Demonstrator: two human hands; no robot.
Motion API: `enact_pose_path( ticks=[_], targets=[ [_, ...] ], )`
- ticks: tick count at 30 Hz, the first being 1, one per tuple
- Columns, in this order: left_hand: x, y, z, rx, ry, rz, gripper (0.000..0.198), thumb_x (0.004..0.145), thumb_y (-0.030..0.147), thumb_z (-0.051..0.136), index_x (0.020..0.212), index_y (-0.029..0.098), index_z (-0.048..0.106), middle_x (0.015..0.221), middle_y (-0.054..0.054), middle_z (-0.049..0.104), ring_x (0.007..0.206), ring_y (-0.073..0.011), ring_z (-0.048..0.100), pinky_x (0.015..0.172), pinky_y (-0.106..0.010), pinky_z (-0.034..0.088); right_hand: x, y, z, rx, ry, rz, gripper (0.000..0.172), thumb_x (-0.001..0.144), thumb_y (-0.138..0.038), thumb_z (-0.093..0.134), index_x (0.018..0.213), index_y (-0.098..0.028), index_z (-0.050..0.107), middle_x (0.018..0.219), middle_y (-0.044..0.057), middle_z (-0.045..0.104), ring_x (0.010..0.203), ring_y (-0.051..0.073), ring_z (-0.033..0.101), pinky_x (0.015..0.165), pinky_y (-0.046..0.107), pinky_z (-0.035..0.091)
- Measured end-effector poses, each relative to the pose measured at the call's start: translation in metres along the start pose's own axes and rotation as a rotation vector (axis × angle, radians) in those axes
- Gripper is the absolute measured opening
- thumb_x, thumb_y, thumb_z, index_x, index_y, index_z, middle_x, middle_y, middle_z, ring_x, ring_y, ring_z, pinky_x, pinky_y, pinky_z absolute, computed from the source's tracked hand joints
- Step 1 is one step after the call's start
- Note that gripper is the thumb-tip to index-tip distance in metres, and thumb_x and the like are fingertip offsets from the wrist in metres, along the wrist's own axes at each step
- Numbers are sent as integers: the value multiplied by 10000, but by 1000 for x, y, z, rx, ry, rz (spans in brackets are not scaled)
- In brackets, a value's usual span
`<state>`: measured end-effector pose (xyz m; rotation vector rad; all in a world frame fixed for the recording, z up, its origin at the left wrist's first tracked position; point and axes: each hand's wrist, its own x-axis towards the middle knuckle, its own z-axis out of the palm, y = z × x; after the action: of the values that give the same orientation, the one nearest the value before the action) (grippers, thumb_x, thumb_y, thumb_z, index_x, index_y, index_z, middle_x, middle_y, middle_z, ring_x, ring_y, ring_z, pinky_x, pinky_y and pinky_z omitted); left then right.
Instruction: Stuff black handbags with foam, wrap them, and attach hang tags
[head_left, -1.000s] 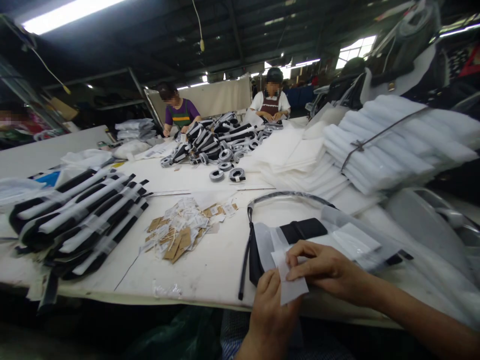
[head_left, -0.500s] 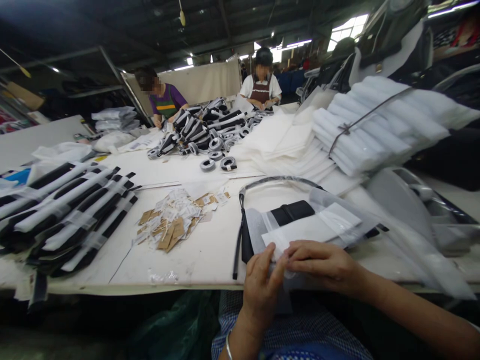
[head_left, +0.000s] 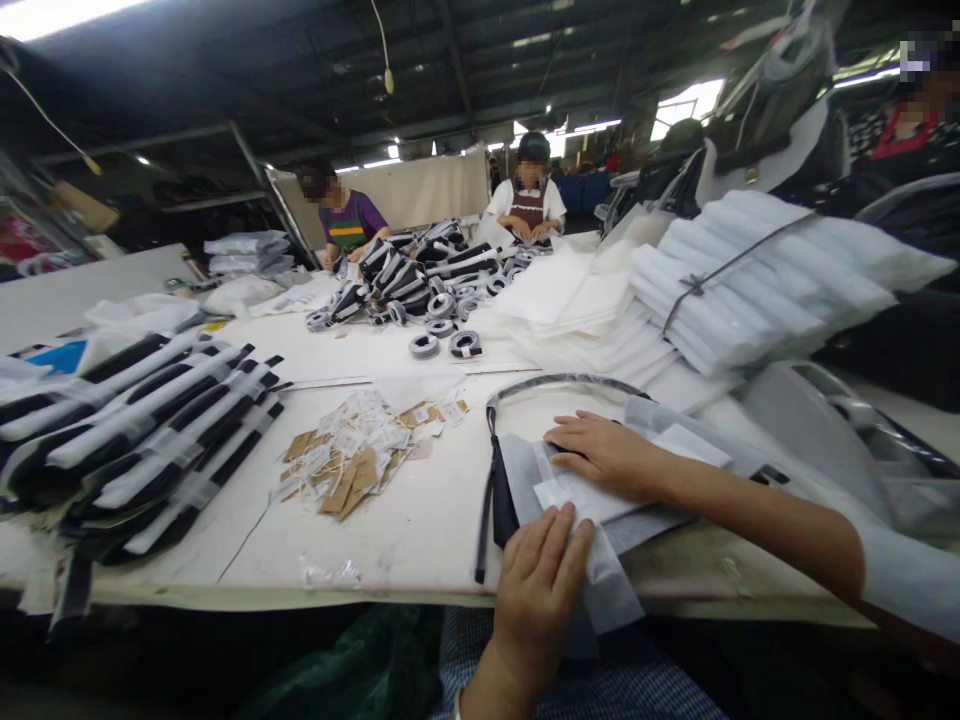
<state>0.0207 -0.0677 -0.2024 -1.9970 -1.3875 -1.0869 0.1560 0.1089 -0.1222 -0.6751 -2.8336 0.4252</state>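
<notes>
A black bag [head_left: 506,505] lies flat at the table's front edge, partly covered by translucent wrapping sheet [head_left: 615,575] and a folded white piece [head_left: 694,447]. Its curved handle [head_left: 562,380], wrapped in clear film, arches away from me. My right hand [head_left: 611,457] rests flat across the wrapped bag, fingers stretched to the left, hiding what is beneath. At the near edge, my left hand [head_left: 541,575] is open, its fingers laid on the sheet, which hangs over the table edge.
A pile of tags [head_left: 352,470] in brown and white lies left of the bag. Bundled black-and-white strips [head_left: 165,440] fill the left side. Rolled straps [head_left: 441,305] are heaped farther back, where two people work. Tied white foam packs [head_left: 750,270] stand at right.
My right hand has left the pinch beside my left hand and moved forward onto the bag, flattening out. My left fingers have spread over the sheet. The view has tilted up slightly.
</notes>
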Motion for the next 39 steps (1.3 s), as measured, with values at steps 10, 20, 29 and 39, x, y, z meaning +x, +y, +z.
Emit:
enact_pose_path(
  ticks=[10, 20, 29, 39],
  targets=[
    [2, -1, 0, -18, -7, 8, 332, 1037, 168, 408, 1274, 176, 640, 1291, -5, 679, 1176, -181, 627, 959, -322, 477, 48, 0, 19, 21, -242, -73, 269, 994, -287, 498, 949, -188, 744, 1081, 91, 740, 1134, 263, 632, 1119, 587, 315],
    [1, -6, -1, -95, -107, -26, 363, 1032, 209, 433, 1372, 182, 557, 1323, -25, 662, 1187, -191, 615, 969, -335, 455, -84, -31, 10, 140, 648, -43, 234, 964, -165, 539, 1150, -215, 673, 1068, 49, 734, 1031, 178, 679, 925, 282, 542],
    [3, -7, -6, -83, -195, -18, 370, 1013, 229, 451, 1363, 166, 554, 1328, -65, 656, 1198, -206, 597, 996, -346, 426, -149, -65, 112, -221, 537, -341, 334, 1001, -89, 419, 1214, -145, 670, 1078, 76, 744, 1038, 188, 651, 972, 384, 515],
    [5, -13, -11, -38, -256, 28, 389, 982, 224, 503, 1366, 176, 543, 1363, -69, 630, 1240, -221, 581, 993, -361, 476, -111, -74, 125, -66, 800, -367, 152, 945, -122, 563, 967, -151, 711, 874, 61, 763, 858, 178, 702, 898, 382, 558]
  ],
)
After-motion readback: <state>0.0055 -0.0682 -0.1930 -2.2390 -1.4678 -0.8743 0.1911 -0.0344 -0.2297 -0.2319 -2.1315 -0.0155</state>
